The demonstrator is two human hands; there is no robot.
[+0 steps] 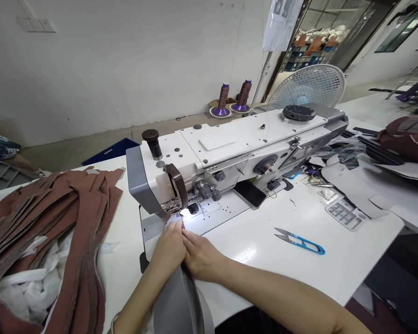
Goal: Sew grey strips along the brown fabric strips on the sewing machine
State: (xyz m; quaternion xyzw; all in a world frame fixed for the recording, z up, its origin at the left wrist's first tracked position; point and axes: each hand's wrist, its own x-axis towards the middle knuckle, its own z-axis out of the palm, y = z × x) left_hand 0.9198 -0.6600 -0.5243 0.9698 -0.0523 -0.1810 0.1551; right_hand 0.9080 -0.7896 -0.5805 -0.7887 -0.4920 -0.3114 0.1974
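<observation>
Fingers of the left hand (pixel 169 246) are lying stretched out flat and unclenched, pressing a grey fabric strip (pixel 177 297) onto the bench (pixel 257 253) just in front of the lit presser foot (pixel 176 209) of the sewing machine (pixel 237 139). The right hand (pixel 202 256) is lying against it, touching it, knuckles up, with its fingertips tucked in at the same strip. Whether they are pinching the cloth or only pressing on it cannot be told. The strip is running from the foot, between both wrists, and hanging over the near edge of the bench. The machine is sitting across the middle of the bench, its needle end toward the left.

Right of the hands and well apart from them, blue thread snips (pixel 301 242) are lying on the bare white top. Further toward the right edge, a grey keypad (pixel 344 214) is lying beside pale cut pieces (pixel 355 183). Along the left edge a pile of brown fabric pieces (pixel 55 208) is spreading, with white wadding (pixel 31 283) showing beneath it. Beyond the far edge two thread cones (pixel 224 99) are standing by the wall, and a fan (pixel 306 86) is standing behind the machine.
</observation>
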